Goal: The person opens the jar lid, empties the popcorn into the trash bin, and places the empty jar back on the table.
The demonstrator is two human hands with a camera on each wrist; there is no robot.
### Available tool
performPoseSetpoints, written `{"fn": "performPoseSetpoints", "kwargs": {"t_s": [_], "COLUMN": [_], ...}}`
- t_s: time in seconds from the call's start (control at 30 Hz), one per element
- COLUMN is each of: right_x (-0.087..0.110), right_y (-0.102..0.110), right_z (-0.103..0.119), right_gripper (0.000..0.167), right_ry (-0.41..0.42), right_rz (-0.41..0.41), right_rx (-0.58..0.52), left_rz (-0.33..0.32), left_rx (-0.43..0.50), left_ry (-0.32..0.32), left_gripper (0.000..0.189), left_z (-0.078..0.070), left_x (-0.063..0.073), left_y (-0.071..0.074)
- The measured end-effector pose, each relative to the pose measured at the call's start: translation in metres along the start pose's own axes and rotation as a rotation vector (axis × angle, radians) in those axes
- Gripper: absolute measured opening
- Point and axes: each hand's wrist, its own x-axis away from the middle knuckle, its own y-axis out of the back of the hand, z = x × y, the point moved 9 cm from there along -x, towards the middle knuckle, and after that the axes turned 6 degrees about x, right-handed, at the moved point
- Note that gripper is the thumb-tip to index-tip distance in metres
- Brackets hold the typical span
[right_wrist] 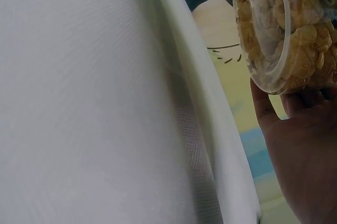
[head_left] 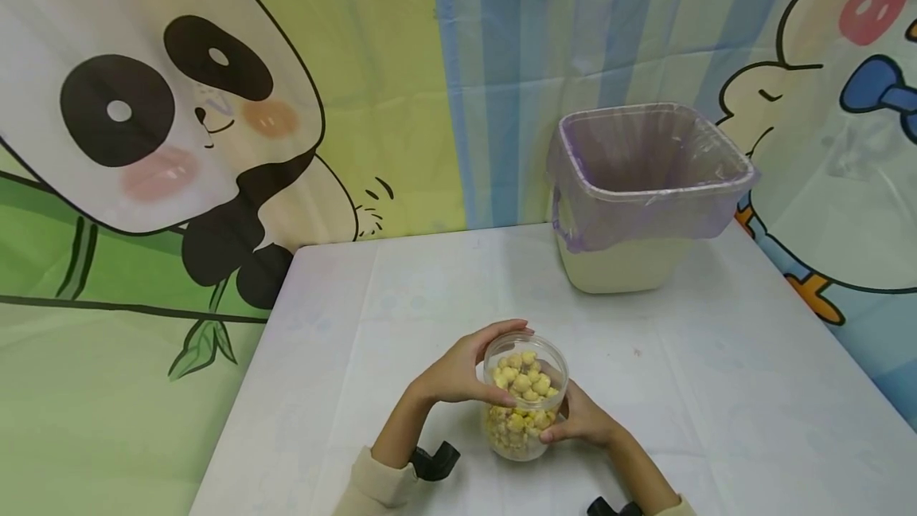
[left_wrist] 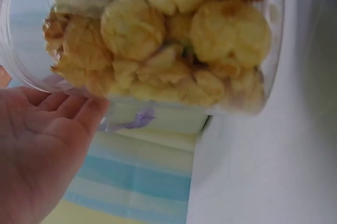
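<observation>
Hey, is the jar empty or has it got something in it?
Not empty: through the clear wall of the jar, many yellow popcorn-like pieces show.

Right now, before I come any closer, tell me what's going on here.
A person holds a clear round plastic jar of pale-yellow popcorn-like pieces; the left grip is around its upper part, the right grip on its lower side. The jar looks slightly raised off the white table. Beyond it, toward the person's right, stands a cream bin lined with a translucent purple bag.
</observation>
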Motion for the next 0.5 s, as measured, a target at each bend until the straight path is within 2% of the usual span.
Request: {"fn": "performPoseSetpoints", "kwargs": {"t_s": [0.1,0.17,0.37,0.5], "right_x": [0.0,0.0,0.0,0.001], "right_y": [0.0,0.0,-0.001,-0.002], "right_z": [-0.001,0.0,0.004,0.007], "right_gripper": [0.094,0.095,0.095,0.091], "right_ry": [-0.017,-0.022,-0.008,-0.006], "right_rz": [-0.001,-0.002,0.011,0.02], "right_rx": [-0.002,0.007,0.034,0.056], "left_rz": [-0.016,0.007,0.168,0.272], "left_rx": [-0.027,-0.02,0.11,0.151], "left_ry": [0.015,-0.002,-0.091,-0.099], "left_gripper": [0.095,0.099,0.109,0.111], "left_z": [0.003,0.002,-0.002,-0.004], "left_x": [0.004,0.004,-0.002,-0.006], "left_y": [-0.001,-0.002,-0.007,-0.013]}}
